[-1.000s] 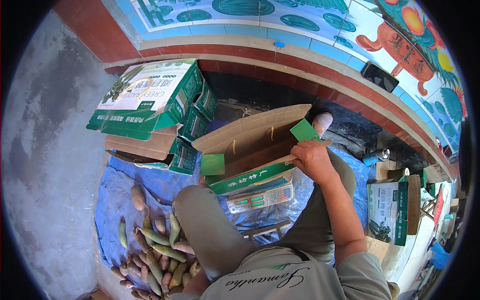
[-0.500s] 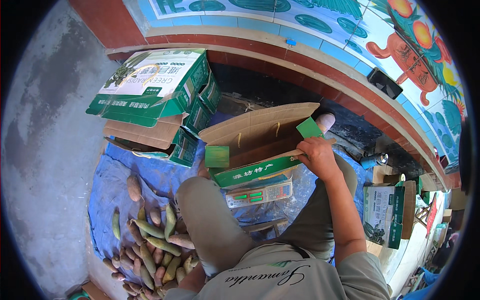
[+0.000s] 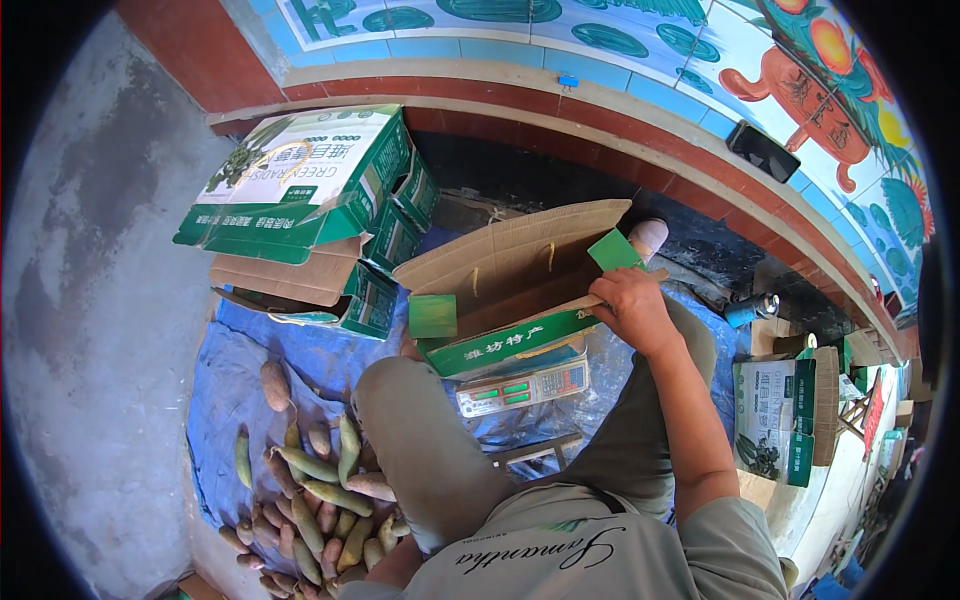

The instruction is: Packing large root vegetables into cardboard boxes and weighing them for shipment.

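Observation:
An open green cardboard box [image 3: 515, 342] with a brown inside stands tilted between my knees, on or against a digital scale [image 3: 525, 388] with green lit displays. My right hand [image 3: 635, 308] is closed on the box's near rim at its right corner, fingers wrapped over the edge. Two yellow cord loops hang on the inner far wall. Of my left arm [image 3: 398, 565] only a piece shows at the lower edge, beside the pile of long green and reddish root vegetables [image 3: 325, 500]; the hand itself is hidden.
A blue tarp [image 3: 230, 360] lies under the vegetables and scale. Stacked green-and-white cartons [image 3: 300, 170] stand at the far left by the tiled wall. Another carton [image 3: 775, 420] and a metal can [image 3: 750, 310] are on the right. A phone [image 3: 763, 152] rests on the wall ledge.
The view has shifted slightly. My right hand keeps its grip on the box rim, and the box stays nearly where it was.

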The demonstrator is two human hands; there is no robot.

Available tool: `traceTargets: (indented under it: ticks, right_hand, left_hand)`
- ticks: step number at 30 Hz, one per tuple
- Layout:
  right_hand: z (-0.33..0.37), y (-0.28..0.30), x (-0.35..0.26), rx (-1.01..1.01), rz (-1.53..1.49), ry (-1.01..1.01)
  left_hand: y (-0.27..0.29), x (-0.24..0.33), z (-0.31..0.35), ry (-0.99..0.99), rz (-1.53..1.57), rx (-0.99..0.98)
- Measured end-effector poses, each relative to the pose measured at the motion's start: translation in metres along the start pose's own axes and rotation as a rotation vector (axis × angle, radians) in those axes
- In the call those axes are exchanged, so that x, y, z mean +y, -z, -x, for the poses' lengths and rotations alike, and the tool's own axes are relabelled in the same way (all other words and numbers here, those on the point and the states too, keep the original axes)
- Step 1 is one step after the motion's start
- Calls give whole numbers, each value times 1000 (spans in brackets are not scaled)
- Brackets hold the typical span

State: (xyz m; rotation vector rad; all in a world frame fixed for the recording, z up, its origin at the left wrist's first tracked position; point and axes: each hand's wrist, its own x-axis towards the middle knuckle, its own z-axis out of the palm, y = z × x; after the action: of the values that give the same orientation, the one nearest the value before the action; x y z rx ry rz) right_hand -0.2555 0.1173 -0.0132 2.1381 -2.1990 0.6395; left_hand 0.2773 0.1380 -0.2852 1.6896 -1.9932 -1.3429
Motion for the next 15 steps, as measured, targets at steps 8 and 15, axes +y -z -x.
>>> traceTargets:
  ticks: [8, 15]
  right_hand:
    - [-3, 0, -1, 16, -23, 11]
    - [-2, 1, -1, 10, -24, 10]
  left_hand:
    - [12, -1, -1, 7, -62, -36]
    - [26, -2, 3, 17, -129, -56]
